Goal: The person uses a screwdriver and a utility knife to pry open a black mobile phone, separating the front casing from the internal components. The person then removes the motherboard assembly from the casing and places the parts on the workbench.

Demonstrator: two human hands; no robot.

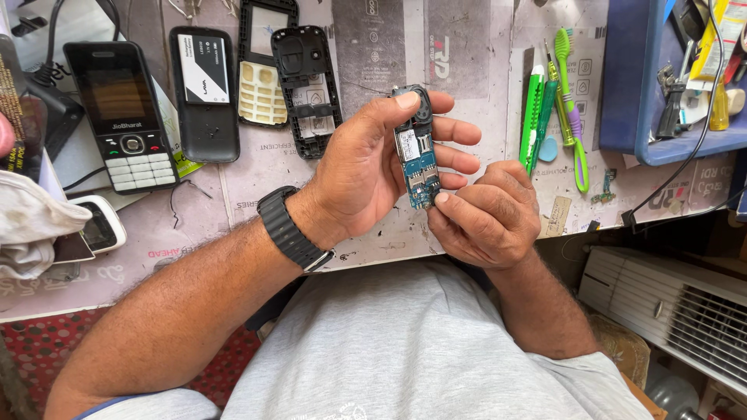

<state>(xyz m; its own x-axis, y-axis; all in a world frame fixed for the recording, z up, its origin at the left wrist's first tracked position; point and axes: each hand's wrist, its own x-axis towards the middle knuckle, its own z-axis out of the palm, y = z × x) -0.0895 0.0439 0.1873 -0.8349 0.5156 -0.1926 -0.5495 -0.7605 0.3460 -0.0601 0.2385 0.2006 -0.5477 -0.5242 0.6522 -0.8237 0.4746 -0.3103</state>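
Right, I see my left hand [366, 167] wrapped around a bare phone circuit board [416, 155], held upright above the worktop [482, 47], thumb on the top end and fingers curled behind it. My right hand [486, 214] is bunched, thumb and fingertips pinching the bottom edge of the board. Board looks light, thin, stiff and fragile, with exposed blue face and small metal slots; I judge it is best held by the long edges, off the components, as the left hand does now.

On the worktop, far left: a black keypad phone [124, 113] face up. Beside it a black back cover with a battery [205, 93], label white, rectangular. Then a black front frame with a cream keypad [263, 66], and a black inner housing [307, 89], all well apart from the hands. To the right of the hands: a green cutter [532, 109], a green screwdriver [547, 109] and a green-and-purple toothbrush [572, 109] lying side by side. Blue tray [626, 85] at far right, holding tools and a yellow packet. Printed cardboard sheets cover the worktop, grey with faded lettering.
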